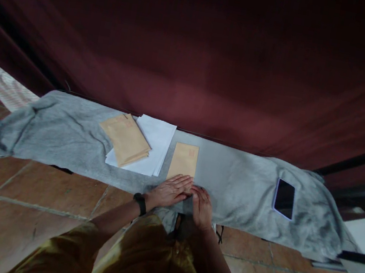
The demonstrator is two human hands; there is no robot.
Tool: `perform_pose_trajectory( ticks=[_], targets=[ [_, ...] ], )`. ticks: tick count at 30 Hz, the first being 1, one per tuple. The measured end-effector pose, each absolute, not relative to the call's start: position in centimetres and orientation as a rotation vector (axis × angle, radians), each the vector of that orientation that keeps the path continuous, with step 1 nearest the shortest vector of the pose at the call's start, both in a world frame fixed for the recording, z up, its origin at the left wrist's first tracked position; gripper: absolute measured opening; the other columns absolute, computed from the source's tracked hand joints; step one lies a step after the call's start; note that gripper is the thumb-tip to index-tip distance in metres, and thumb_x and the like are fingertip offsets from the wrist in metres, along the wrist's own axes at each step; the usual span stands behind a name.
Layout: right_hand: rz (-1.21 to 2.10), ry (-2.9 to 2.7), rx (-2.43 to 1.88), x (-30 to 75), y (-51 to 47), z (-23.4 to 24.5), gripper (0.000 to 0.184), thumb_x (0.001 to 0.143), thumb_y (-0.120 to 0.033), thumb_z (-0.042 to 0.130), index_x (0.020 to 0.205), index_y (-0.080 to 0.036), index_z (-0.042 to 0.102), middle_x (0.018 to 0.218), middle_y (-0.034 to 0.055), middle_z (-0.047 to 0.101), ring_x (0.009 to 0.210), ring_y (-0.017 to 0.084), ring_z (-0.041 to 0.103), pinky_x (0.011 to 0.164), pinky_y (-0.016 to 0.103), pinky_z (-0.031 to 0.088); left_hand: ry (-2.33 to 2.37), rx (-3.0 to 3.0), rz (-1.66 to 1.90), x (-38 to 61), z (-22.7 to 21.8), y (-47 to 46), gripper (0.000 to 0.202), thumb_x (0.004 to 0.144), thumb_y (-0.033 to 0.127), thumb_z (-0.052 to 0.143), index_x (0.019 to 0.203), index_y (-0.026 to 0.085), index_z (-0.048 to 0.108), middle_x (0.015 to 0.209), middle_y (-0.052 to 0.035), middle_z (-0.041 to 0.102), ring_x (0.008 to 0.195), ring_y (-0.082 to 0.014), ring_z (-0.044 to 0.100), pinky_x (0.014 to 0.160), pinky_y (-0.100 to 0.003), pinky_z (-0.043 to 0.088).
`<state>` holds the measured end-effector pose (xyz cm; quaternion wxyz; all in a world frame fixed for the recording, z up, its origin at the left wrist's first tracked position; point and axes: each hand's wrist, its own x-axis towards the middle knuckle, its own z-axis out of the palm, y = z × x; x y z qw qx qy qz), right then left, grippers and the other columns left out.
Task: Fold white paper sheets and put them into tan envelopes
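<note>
A tan paper envelope (184, 160) with faint red print in its upper right corner lies upright on the grey cloth in front of me. My left hand (170, 191) rests flat across its near end, fingers stretched out together. At the envelope's lower right corner, my right hand (202, 207) has its fingers bent and close together, with the tips meeting those of the left. Both hands cover the near edge of the envelope. To the left, several more tan envelopes (127, 138) are stacked at a slant, partly over white paper sheets (162, 140).
The grey cloth (231, 182) drapes a narrow bench, wrinkled toward both ends. A phone (284, 199) with a purple edge lies on its right part. Behind the bench hangs a dark red curtain (189, 95). Brown floor tiles (52, 193) show below.
</note>
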<state>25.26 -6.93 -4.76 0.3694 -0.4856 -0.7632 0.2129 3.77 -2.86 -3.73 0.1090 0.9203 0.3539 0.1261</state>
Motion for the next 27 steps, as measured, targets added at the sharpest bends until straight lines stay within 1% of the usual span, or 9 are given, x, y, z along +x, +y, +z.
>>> perform_pose_trajectory(
  ticks=[2, 5, 7, 9, 13, 15, 21, 24, 27],
  targets=[
    [0.54, -1.949, -1.264, 25.3, -6.8, -4.9, 0.045, 0.11, -0.032, 0.026, 0.124, -0.025, 0.068, 0.125, 0.0095, 0.074, 0.123, 0.025, 0.064, 0.112, 0.054, 0.048, 1.093, 2.705, 0.418, 3.7, -3.9, -4.0, 0.056, 0.106, 0.041, 0.046, 0.157, 0.019, 0.038, 0.162, -0.01, 0.045, 0.152, -0.0192, 0.037, 0.126, -0.04, 0.03],
    [0.534, -1.97, -1.26, 25.3, -6.3, -4.9, 0.046, 0.11, -0.031, 0.026, 0.13, -0.025, 0.067, 0.125, 0.0098, 0.074, 0.122, 0.025, 0.065, 0.109, 0.054, 0.051, 1.205, 2.675, 0.55, 3.6, -4.4, -5.4, 0.046, 0.105, 0.034, 0.047, 0.149, 0.019, 0.049, 0.152, -0.0092, 0.057, 0.146, -0.0191, 0.047, 0.121, -0.039, 0.039],
    [0.533, -2.075, -1.214, 25.3, -5.7, -4.7, 0.046, 0.11, -0.032, 0.027, 0.137, -0.025, 0.063, 0.133, 0.0098, 0.071, 0.128, 0.024, 0.062, 0.113, 0.053, 0.049, 1.237, 2.65, 0.63, 3.4, -4.6, -5.8, 0.04, 0.105, 0.029, 0.048, 0.143, 0.02, 0.056, 0.145, -0.0082, 0.064, 0.14, -0.0188, 0.053, 0.118, -0.039, 0.045],
    [0.531, -2.257, -1.158, 25.1, -4.9, -4.5, 0.047, 0.11, -0.034, 0.028, 0.145, -0.024, 0.057, 0.146, 0.0091, 0.063, 0.138, 0.023, 0.055, 0.119, 0.051, 0.043, 1.23, 2.63, 0.681, 3.3, -4.6, -5.9, 0.036, 0.104, 0.026, 0.05, 0.138, 0.021, 0.061, 0.14, -0.0075, 0.067, 0.136, -0.0186, 0.058, 0.115, -0.039, 0.048],
    [0.472, -2.584, -1.128, 24.3, -2.4, -4.3, 0.051, 0.111, -0.036, 0.025, 0.156, -0.022, 0.042, 0.163, 0.0074, 0.042, 0.152, 0.021, 0.037, 0.126, 0.05, 0.031, 1.218, 2.596, 0.768, 3.3, -4.7, -5.5, 0.03, 0.104, 0.025, 0.051, 0.129, 0.021, 0.067, 0.133, -0.0069, 0.071, 0.13, -0.0192, 0.062, 0.112, -0.039, 0.052],
    [0.436, -2.664, -1.13, 23.9, -0.7, -4.3, 0.051, 0.11, -0.036, 0.025, 0.158, -0.024, 0.039, 0.166, 0.0059, 0.038, 0.154, 0.02, 0.034, 0.127, 0.048, 0.028, 1.23, 2.572, 0.794, 3.3, -4.7, -5.4, 0.029, 0.104, 0.026, 0.051, 0.127, 0.022, 0.069, 0.13, -0.006, 0.073, 0.128, -0.0189, 0.063, 0.11, -0.039, 0.053],
    [0.323, -2.68, -1.156, 22.9, 5.3, -4.8, 0.054, 0.108, -0.031, 0.032, 0.162, -0.029, 0.031, 0.167, 0.0023, 0.033, 0.154, 0.02, 0.033, 0.127, 0.047, 0.028, 1.239, 2.539, 0.87, 3.5, -4.7, -5.6, 0.029, 0.105, 0.027, 0.049, 0.125, 0.023, 0.07, 0.131, -0.0053, 0.073, 0.127, -0.0184, 0.065, 0.107, -0.039, 0.056],
    [0.279, -2.672, -1.216, 22.5, 7.8, -4.9, 0.057, 0.107, -0.031, 0.033, 0.164, -0.028, 0.026, 0.168, 0.0031, 0.031, 0.155, 0.021, 0.032, 0.128, 0.048, 0.025, 1.214, 2.541, 0.87, 3.5, -4.6, -5.6, 0.029, 0.105, 0.027, 0.049, 0.125, 0.023, 0.07, 0.132, -0.005, 0.072, 0.129, -0.0189, 0.064, 0.109, -0.04, 0.055],
    [0.285, -2.658, -1.311, 22.2, 9.8, -5.0, 0.057, 0.108, -0.033, 0.03, 0.164, -0.026, 0.026, 0.168, 0.004, 0.03, 0.155, 0.021, 0.032, 0.129, 0.047, 0.022, 1.21, 2.551, 0.86, 3.4, -4.5, -5.6, 0.029, 0.106, 0.027, 0.048, 0.123, 0.023, 0.071, 0.132, -0.0052, 0.072, 0.129, -0.019, 0.064, 0.109, -0.04, 0.055]
  ],
)
